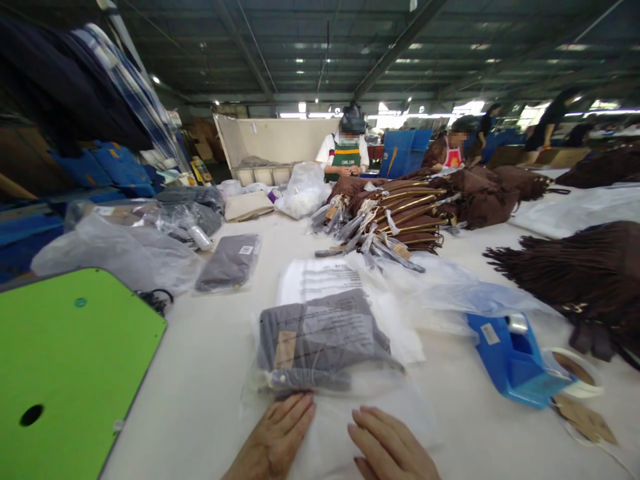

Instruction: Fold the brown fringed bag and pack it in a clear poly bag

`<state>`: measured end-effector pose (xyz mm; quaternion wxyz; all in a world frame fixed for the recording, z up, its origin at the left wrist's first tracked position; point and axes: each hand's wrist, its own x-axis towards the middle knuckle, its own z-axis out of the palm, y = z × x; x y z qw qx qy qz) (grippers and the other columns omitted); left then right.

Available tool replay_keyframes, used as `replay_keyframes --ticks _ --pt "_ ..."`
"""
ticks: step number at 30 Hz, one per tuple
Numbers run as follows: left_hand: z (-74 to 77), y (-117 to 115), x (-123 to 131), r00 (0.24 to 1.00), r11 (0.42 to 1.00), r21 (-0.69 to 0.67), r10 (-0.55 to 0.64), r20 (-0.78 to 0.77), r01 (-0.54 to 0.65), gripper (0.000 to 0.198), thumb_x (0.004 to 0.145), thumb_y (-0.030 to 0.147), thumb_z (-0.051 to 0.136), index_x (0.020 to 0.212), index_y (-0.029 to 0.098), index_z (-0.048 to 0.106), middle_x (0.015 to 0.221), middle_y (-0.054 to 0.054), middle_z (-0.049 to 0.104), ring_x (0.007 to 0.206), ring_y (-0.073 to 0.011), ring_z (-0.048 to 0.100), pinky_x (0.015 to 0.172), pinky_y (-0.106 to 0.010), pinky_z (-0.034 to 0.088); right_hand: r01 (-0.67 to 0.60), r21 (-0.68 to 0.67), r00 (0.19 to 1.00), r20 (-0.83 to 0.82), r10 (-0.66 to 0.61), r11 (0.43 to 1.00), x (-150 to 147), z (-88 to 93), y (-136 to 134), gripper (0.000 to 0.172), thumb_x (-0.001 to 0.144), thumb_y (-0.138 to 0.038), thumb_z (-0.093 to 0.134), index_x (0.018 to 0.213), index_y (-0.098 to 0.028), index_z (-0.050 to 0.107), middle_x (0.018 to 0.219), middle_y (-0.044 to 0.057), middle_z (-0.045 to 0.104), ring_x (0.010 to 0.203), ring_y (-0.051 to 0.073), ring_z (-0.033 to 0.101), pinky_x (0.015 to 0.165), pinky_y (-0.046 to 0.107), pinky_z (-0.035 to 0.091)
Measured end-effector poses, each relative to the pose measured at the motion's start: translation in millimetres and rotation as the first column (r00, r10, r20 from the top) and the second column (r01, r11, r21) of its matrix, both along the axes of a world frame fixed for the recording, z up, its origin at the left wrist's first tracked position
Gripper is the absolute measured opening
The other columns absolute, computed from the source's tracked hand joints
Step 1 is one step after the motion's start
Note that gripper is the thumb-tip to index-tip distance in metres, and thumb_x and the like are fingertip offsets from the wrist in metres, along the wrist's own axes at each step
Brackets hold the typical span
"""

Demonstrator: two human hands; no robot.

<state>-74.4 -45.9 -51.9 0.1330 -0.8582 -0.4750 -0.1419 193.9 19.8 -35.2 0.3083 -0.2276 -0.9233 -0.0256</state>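
A folded grey bag (pixel 325 333) with a brown paper tag (pixel 285 349) lies inside a clear plastic bag (pixel 335 407) printed with dark text. On the near end of that plastic rests my left hand (pixel 280 433), its fingers stretched flat and their tips touching the grey bundle's lower edge. My right hand (pixel 390 443) lies to its right on the same plastic, fingers extended and slightly apart. Neither hand is closed round anything. Under and behind the bundle, more printed clear bags (pixel 320 277) are stacked.
A blue tape dispenser (pixel 520 367) and a tape roll (pixel 575 370) sit at right, near fringed brown bags (pixel 595 273). Brown bags (pixel 395 207) pile up behind. A packed grey bag (pixel 230 262) and green board (pixel 75 367) are at left. A person (pixel 345 153) works across the table.
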Motion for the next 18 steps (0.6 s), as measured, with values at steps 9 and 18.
replay_keyframes --ticks 9,18 --pt "-12.5 1 -3 1.0 0.996 0.089 0.001 0.004 -0.001 0.048 0.091 0.013 0.023 0.136 0.017 0.038 0.127 -0.006 0.058 0.119 -0.0162 0.047 0.09 -0.025 0.047 0.471 -0.019 0.877 -0.095 -0.47 0.882 37 0.4 45 0.032 0.092 -0.036 0.037 0.109 -0.017 0.057 0.101 0.013 0.067 0.091 0.024 0.065 0.073 0.039 0.058" --pt "4.1 0 -2 0.999 0.997 0.075 -0.002 -0.05 0.006 0.046 0.092 0.014 0.023 0.133 0.016 0.043 0.128 -0.005 0.057 0.12 -0.0155 0.045 0.09 -0.024 0.046 0.282 -0.133 0.958 0.081 -0.273 0.95 61 0.2 9 0.053 0.08 -0.025 0.048 0.132 -0.016 0.038 0.136 0.015 0.042 0.123 0.026 0.045 0.093 0.038 0.049"
